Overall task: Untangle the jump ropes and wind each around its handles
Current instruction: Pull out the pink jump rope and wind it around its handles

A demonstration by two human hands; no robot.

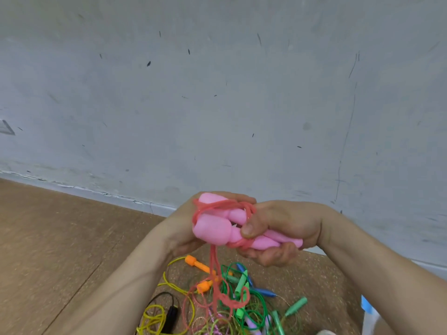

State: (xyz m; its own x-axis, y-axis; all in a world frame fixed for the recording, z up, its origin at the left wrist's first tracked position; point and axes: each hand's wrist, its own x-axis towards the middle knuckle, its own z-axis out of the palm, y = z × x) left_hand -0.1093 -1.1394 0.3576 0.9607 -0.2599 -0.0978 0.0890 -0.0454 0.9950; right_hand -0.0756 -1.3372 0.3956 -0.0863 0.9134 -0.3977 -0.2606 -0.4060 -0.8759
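Note:
Two pink jump-rope handles (212,229) lie side by side in front of me, held up above the floor. My right hand (278,228) grips their thin ends, thumb pressed on top. My left hand (183,228) cups the thick ends from behind, its fingertips curled over the top. A red-pink cord (217,206) is looped several times around the handles, and its loose length (214,269) hangs down to the floor. Below lies a tangle of other ropes (232,308): orange handles (197,263), green handles (242,284), blue handles (263,291), yellow cord (154,317).
The brown floor (60,238) stretches to the left. A scuffed grey wall (217,93) rises close behind the hands. A black cord and handle (171,315) lie by the yellow cord. A blue-and-white object (368,310) shows at the lower right edge.

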